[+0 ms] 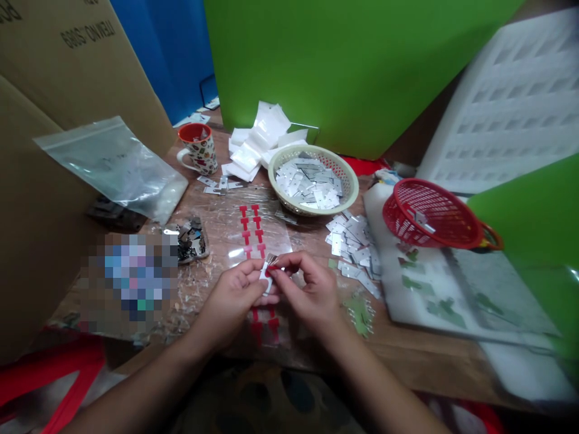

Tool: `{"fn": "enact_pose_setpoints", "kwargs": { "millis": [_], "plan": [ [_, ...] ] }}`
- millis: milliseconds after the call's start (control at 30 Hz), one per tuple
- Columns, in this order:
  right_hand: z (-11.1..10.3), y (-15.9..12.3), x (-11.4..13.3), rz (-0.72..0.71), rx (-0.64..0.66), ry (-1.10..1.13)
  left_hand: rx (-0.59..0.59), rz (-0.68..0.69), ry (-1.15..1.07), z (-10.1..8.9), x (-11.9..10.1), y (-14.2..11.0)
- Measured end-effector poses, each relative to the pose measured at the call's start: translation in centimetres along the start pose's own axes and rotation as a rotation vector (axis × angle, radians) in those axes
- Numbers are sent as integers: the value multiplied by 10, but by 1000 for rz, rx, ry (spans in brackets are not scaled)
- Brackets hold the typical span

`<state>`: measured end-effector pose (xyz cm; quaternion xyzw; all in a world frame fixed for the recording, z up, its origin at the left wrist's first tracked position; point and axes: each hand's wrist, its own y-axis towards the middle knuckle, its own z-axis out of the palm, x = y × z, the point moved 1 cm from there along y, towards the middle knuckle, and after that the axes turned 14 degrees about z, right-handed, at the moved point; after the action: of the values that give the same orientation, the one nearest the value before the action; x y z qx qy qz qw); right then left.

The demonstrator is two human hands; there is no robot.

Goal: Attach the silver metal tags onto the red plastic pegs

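My left hand (239, 284) is closed on a small flat white plate with a metallic end (266, 286). The fingertips of my right hand (312, 288) pinch a small red piece (270, 271) against that plate. Beneath both hands lies a clear sheet (281, 236) bearing rows of red T-shaped pieces (245, 223), partly covered by my hands. A loose pile of similar white plates (353, 241) is to the right of my right hand. Near its wrist are green pieces with small white-tipped prongs (360, 313).
A cream basket (349, 194) full of white plates stands behind the hands. A patterned mug (203, 155), a plastic bag (131, 169) and a tray of small metal parts (192, 238) are on the left. On the right, a red basket (434, 208) rests on a white foam board (402, 307).
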<state>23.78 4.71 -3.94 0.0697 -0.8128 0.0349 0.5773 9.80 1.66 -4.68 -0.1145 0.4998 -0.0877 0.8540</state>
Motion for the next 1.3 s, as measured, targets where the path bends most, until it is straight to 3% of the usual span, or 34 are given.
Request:
{"fn": "enact_pose_setpoints", "kwargs": {
  "millis": [367,533,667,767,1000,1300],
  "plan": [
    [1,-1,0,-31,-1,-41,-10,-4,1,0,1,-1],
    [2,-4,4,-115,-11,-127,-76,66,20,0,4,2],
    [1,-3,10,-248,-151,-268,-79,96,26,1,7,3],
    [1,0,11,-218,-240,-242,-58,99,42,2,8,2],
    [3,3,8,-134,-218,-185,-55,87,68,3,7,0],
    [4,2,7,-141,-237,-227,-60,91,35,6,7,0]
  ]
}}
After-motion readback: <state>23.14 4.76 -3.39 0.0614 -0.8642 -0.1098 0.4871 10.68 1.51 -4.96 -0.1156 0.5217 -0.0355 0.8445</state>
